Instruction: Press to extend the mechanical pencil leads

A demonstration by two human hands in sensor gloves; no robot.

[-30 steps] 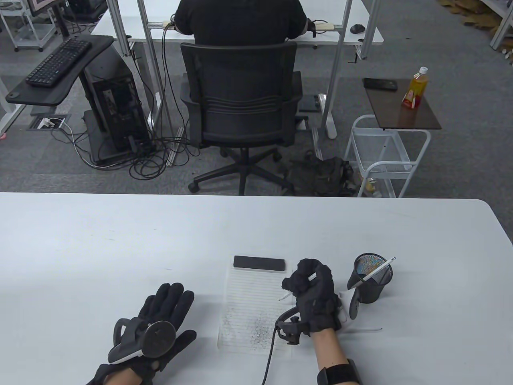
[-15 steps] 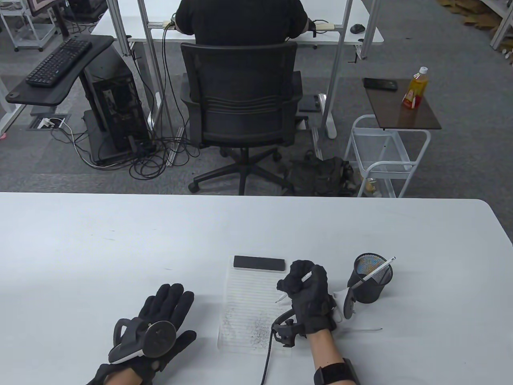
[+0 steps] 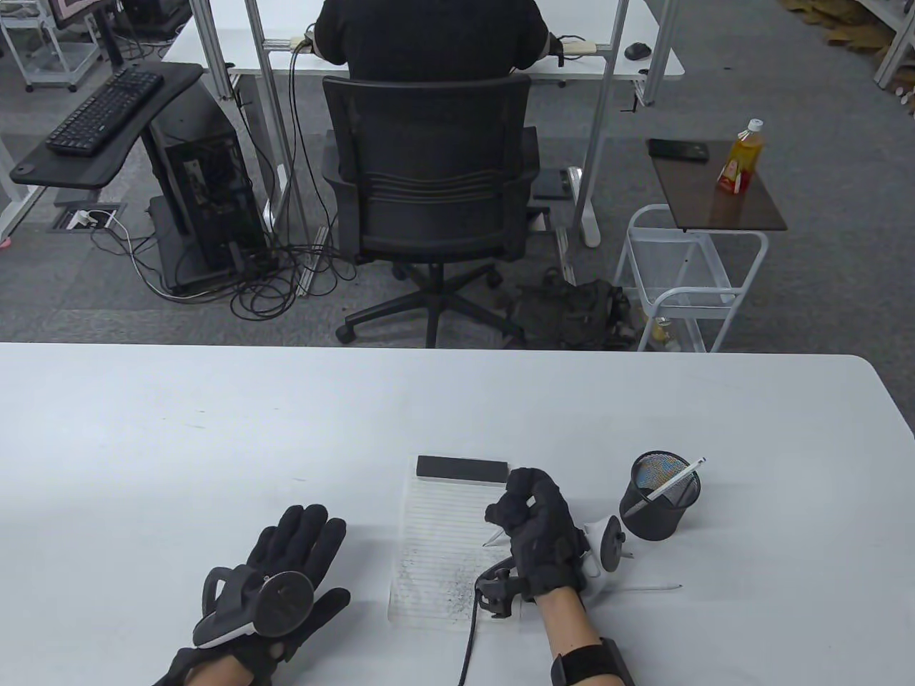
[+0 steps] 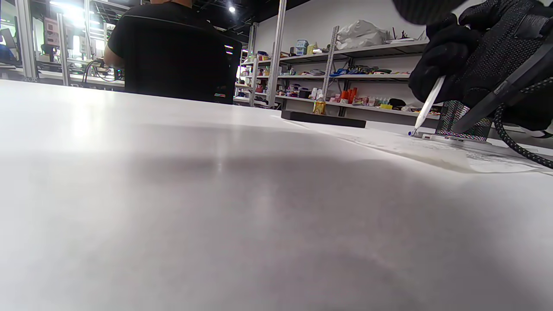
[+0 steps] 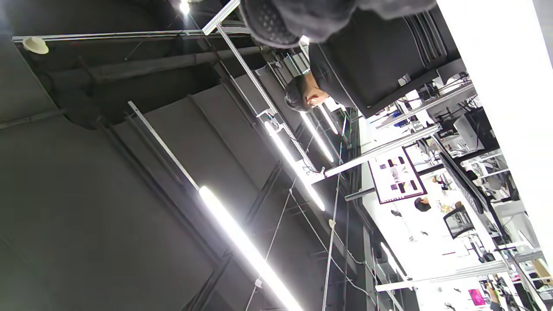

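One slim white mechanical pencil [image 3: 495,534] sits clamped in my right hand [image 3: 535,532], fingers curled round its barrel, while my left hand [image 3: 286,579] lies flat and idle on the white table [image 3: 214,443] at about nine o'clock from it, fingers straight, holding nothing. The pencil's long axis slopes down toward seven or eight o'clock in the table view, its metal tip just over, or perhaps touching, the lined white paper pad [image 3: 439,529]; I cannot tell which. The left wrist view shows the barrel [image 4: 428,103] steeply tilted, its tip at the sheet's surface. The push-button end is buried inside my fist, up toward one o'clock, so my right thumb is the nearest thing to it; I judge the coming press must go straight down that axis, from cap toward tip. The barrel looks smooth, thin and pale, with a narrow point, and I cannot make out any lead. Grey graphite specks dust the pad's near half. A second white pencil [image 3: 668,484] leans in the black mesh cup [image 3: 661,511] at three o'clock from my right hand, and a third [image 3: 654,587] lies on the table behind my wrist.
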